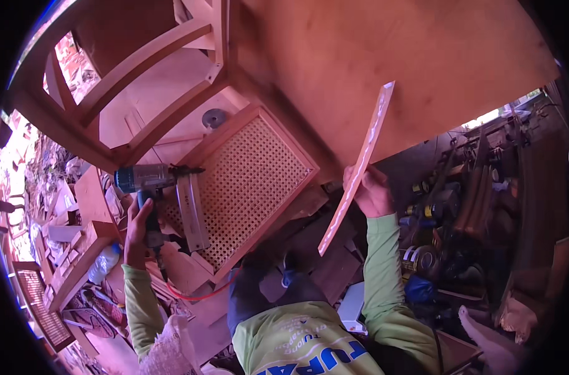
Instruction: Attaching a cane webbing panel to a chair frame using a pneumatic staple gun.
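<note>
wooden strip (362, 161) carrying a white bead (374, 128) is pinched in the right hand (375, 192), right of the cane panel (253, 181); the left hand (135, 225) grips a nail gun (150, 177) by the panel's left side. tilting could smear the bead; a slipping gun could tear the cane.

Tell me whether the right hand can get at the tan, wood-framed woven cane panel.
Probably yes: the cane panel has an uncovered right corner near the right hand, though that hand holds a long, thin wooden strip with a wavy white line.
</note>
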A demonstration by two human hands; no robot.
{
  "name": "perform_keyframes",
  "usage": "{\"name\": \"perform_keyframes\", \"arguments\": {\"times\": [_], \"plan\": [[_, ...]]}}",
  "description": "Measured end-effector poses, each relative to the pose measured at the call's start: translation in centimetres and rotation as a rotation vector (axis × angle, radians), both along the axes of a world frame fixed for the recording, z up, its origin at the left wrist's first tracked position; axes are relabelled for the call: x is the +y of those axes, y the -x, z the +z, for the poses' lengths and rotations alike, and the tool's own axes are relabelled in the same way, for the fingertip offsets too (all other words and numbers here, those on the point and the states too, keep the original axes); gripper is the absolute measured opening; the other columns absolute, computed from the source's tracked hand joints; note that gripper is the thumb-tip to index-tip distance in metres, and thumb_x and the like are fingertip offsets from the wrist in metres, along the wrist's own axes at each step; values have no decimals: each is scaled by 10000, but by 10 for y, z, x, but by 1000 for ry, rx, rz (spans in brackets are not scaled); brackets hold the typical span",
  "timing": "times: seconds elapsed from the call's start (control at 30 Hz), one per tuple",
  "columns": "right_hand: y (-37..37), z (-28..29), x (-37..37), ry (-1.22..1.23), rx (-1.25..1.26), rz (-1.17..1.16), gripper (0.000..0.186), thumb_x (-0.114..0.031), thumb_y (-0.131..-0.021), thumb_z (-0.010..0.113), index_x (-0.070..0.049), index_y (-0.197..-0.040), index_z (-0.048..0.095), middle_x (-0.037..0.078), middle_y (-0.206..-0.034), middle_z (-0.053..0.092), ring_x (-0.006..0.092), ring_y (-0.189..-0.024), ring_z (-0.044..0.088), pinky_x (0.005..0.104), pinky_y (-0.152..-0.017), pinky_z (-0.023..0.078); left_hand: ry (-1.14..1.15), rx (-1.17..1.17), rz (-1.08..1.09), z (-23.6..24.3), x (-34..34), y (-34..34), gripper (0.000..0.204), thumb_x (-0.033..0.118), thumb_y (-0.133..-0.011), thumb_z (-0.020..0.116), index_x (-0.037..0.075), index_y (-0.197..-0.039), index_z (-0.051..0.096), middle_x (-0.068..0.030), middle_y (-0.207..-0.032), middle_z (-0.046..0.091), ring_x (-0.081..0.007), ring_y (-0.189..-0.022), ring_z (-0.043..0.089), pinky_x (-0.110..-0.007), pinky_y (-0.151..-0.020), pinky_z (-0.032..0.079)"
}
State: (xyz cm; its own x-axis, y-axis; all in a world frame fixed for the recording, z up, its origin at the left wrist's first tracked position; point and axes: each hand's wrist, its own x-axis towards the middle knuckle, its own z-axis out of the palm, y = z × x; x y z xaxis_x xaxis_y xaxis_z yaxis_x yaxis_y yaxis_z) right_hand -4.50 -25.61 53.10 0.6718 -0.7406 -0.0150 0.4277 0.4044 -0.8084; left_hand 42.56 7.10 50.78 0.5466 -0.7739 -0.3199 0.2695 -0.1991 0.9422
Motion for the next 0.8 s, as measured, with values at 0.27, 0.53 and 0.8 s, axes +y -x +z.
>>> {"name": "perform_keyframes", "arguments": {"times": [0.27,0.53,0.8], "plan": [[10,-7,1,-61,38,-41,321,-176,-1020,669,47,-1245,621,170,-1107,629,246,-966,607,387,-836,542,-175,-583,58,11,-4,9,367,267,-1000,715,-1,-1211,580,-79,-991,665,-151,-856,604,-300,-747,514],[25,-13,11,94,157,115,296,-233,-1047,640,4,-1225,624,108,-1119,593,199,-1002,558,353,-847,477,-421,-869,103,-10,-2,-2,393,290,-921,750,2,-1168,645,-225,-1062,680,-396,-1014,642,-486,-903,501],[17,-36,26,52,170,130,247,-145,-1036,651,0,-1236,637,117,-1172,634,203,-1054,617,375,-953,538,-513,-1035,237,-24,-1,0,412,287,-907,757,-24,-1156,650,-250,-1068,654,-420,-1057,621,-490,-928,483]]}}
